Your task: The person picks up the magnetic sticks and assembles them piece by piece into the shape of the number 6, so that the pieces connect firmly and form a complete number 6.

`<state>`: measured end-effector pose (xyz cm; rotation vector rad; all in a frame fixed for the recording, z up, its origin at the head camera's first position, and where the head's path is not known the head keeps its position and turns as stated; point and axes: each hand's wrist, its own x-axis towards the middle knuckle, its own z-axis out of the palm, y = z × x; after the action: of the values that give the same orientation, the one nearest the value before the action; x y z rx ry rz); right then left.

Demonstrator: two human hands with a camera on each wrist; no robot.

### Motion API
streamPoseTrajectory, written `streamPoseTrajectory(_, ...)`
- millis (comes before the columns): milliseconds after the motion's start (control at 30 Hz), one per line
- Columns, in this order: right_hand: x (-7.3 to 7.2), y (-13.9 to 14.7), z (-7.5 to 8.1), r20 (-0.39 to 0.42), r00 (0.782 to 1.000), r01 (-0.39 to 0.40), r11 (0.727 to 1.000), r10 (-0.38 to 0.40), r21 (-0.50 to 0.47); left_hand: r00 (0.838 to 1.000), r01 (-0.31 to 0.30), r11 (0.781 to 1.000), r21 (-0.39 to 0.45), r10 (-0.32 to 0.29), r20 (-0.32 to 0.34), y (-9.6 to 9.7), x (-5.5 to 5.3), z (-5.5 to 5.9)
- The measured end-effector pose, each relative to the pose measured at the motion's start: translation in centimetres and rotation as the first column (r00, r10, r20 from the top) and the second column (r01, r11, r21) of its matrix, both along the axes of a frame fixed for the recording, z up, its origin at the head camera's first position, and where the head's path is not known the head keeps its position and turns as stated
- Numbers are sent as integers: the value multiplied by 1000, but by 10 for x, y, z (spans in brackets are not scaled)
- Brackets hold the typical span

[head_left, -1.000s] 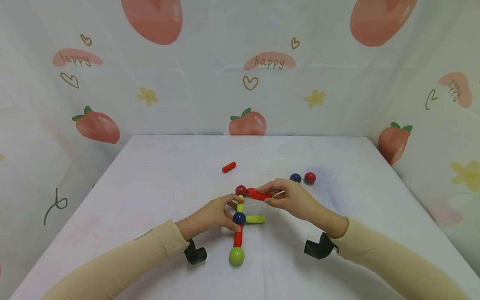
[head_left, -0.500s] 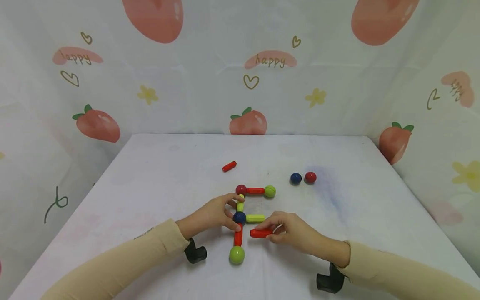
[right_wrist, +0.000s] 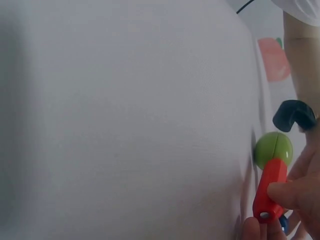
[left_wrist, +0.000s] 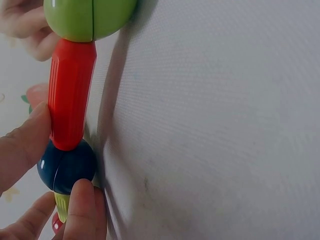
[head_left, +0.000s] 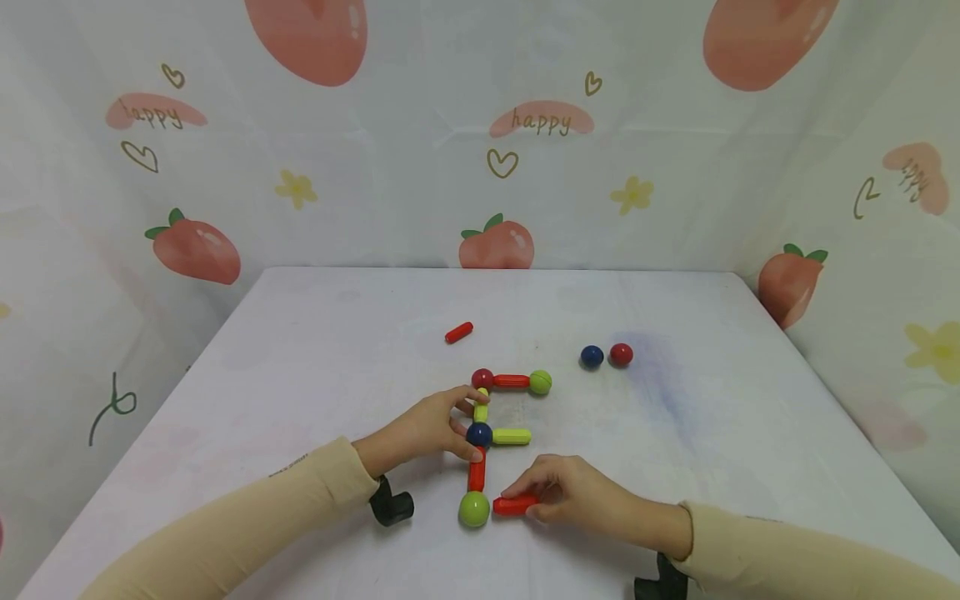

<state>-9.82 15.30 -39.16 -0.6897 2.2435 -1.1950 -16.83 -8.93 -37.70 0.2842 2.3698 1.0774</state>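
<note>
A structure of toy building rods and balls stands mid-table. Its left side runs from a dark red ball (head_left: 482, 380) through a yellow-green rod (head_left: 481, 410), a blue ball (head_left: 479, 435) and a red rod (head_left: 477, 471) to a large green ball (head_left: 474, 509). My left hand (head_left: 427, 427) holds it around the blue ball, thumb against the red rod (left_wrist: 70, 95). Between thumb and fingers my right hand (head_left: 581, 496) pinches another red rod (right_wrist: 270, 185), its end close beside the green ball; whether they touch I cannot tell.
From the structure's top a red rod (head_left: 512, 381) leads to a smaller green ball (head_left: 540, 382). A yellow-green rod (head_left: 512, 437) juts right from the blue ball. Farther back lie a loose red rod (head_left: 459, 332), a blue ball (head_left: 592, 357) and a red ball (head_left: 621, 355).
My right hand has come from the top red rod down towards the front, now with a separate red rod, to beside the large green ball. The left hand has kept its place.
</note>
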Motion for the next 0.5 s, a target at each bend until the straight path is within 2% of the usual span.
streamPoseTrajectory(500,3,-5,-1,0,1000,9,1000,-9,16,1000,-5,1000,-1,5,7,1,1,0)
